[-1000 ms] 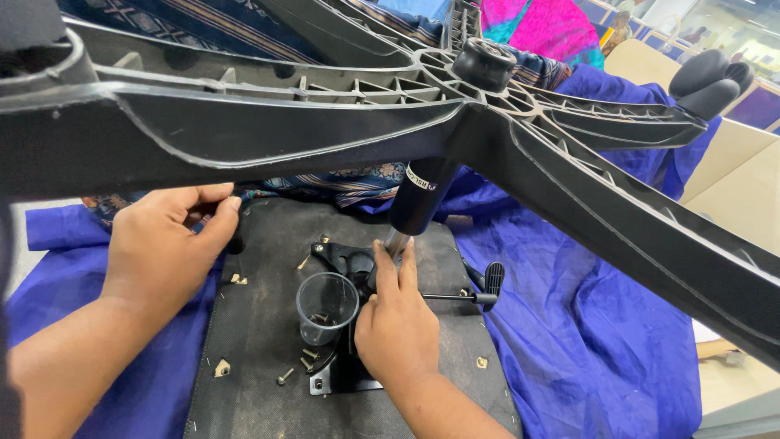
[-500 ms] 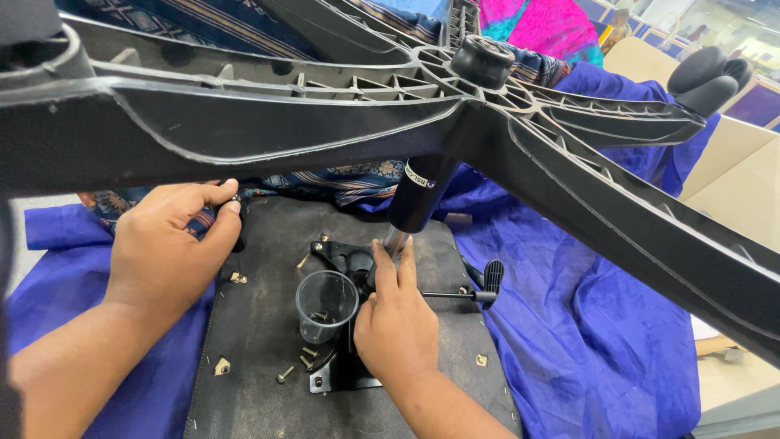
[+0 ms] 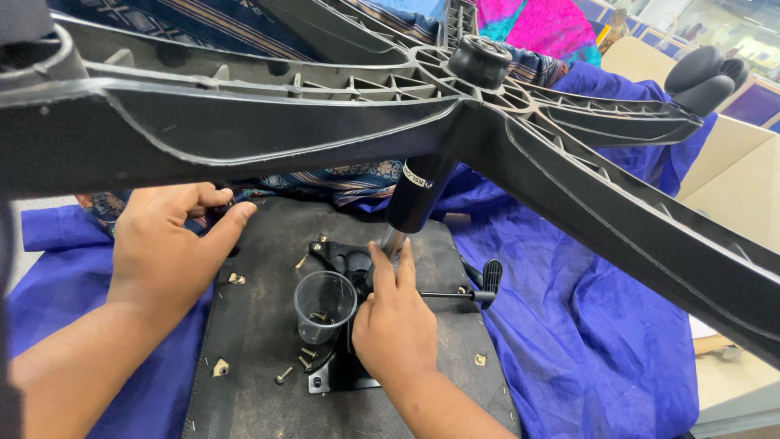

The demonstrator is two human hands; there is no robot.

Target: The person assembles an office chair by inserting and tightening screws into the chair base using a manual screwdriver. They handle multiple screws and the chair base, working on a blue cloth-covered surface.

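Black plastic chair base (image 3: 487,122) upended over a seat underside (image 3: 260,358), both hands at work.

The right hand (image 3: 396,325) rests on the metal mechanism plate (image 3: 345,268) beside a clear cup (image 3: 325,305), fingers pressed together and extended. The left hand (image 3: 166,248) grips the seat's edge, fingers curled. Loose screws (image 3: 284,374) lie nearby on blue cloth (image 3: 585,325).

Chair base (image 3: 325,122) was matt black moulded plastic; cup (image 3: 325,305) clear glossy plastic; cloth (image 3: 585,325) blue, slightly shiny; seat underside (image 3: 260,358) rough black fabric; screws (image 3: 283,375) metal.
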